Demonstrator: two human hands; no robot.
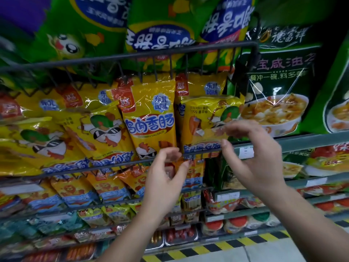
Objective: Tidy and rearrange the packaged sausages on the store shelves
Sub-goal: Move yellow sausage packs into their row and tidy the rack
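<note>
Since the inverted pack (205,118) lies just above and left of the right hand (253,154) in the head view, roughly upright on its long axis, that hand is judged nearer. Its curved grip meets the pack's lower edge at the wire rail (113,165); whether it is pinched cannot be told (blur). The left hand (166,173) is loosely curled with nothing grasped, below the upright pack (151,118). Four yellow packs are counted in front.

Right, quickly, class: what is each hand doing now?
Left hand: curled by the wire rail; grip cannot be told.
Right hand: pinches the upside-down yellow sausage pack.
</note>
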